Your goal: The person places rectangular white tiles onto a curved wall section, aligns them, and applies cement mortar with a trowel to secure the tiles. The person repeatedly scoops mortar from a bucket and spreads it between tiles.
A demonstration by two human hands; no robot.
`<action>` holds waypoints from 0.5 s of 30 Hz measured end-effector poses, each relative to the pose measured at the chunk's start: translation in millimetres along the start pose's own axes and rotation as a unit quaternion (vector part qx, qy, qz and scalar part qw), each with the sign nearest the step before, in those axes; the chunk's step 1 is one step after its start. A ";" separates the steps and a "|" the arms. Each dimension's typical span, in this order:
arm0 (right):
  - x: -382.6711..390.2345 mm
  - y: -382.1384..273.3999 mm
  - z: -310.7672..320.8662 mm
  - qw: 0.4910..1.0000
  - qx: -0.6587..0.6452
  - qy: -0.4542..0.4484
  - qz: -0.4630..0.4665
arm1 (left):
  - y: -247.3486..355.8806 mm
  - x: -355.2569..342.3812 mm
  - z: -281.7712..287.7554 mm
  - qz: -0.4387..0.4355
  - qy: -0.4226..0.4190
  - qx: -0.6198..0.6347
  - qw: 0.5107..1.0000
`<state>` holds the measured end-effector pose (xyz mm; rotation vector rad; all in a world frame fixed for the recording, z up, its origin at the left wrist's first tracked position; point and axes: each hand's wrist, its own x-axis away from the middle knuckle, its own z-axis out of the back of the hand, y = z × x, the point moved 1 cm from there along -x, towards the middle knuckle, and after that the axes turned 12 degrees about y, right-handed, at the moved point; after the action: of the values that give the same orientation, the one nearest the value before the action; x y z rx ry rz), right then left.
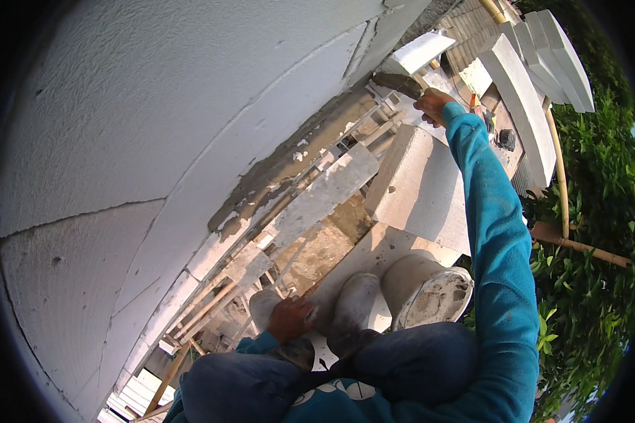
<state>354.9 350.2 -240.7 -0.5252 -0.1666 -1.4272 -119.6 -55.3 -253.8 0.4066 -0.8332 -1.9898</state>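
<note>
My right arm reaches up along the wall, and my right hand (436, 106) is closed round the handle of a trowel (398, 84). Its blade, coated in grey mortar, is against the foot of the block wall (190, 92). A strip of wet mortar (282, 169) runs along the wall's lower part. Down by my knees, my left hand (291, 319) lies beside the toe of a grey boot (264, 304); how its fingers are set is too dark to read. The other boot (356, 299) stands close to a mortar-smeared bucket (430, 289).
A large pale block (420, 187) stands on the planks beyond the bucket. More long blocks (525, 106) lean at upper right, near bamboo poles (561, 176). Beside the wall, gaps between planks (324, 190) open onto a lower level. Green foliage (600, 211) borders the right side.
</note>
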 end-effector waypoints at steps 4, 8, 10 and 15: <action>-36.4 24.2 -6.3 0.880 0.302 0.068 0.360 | 0.8 -3.6 -3.8 0.001 -0.009 -0.008 1.000; -38.3 11.4 -16.3 0.883 0.351 0.025 0.311 | 0.1 -0.2 -2.8 0.012 -0.007 -0.005 1.000; -30.2 -2.9 -12.7 0.904 0.358 -0.013 0.235 | -2.0 0.1 -2.3 0.005 0.009 -0.010 1.000; 10.8 -40.3 6.6 0.930 -0.176 0.048 -0.320 | -4.1 11.9 -8.8 0.013 0.027 -0.022 0.999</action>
<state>318.8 341.4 -220.6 -0.7325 0.0063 -2.1402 -123.4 -67.4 -262.4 0.4201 -0.7569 -1.9606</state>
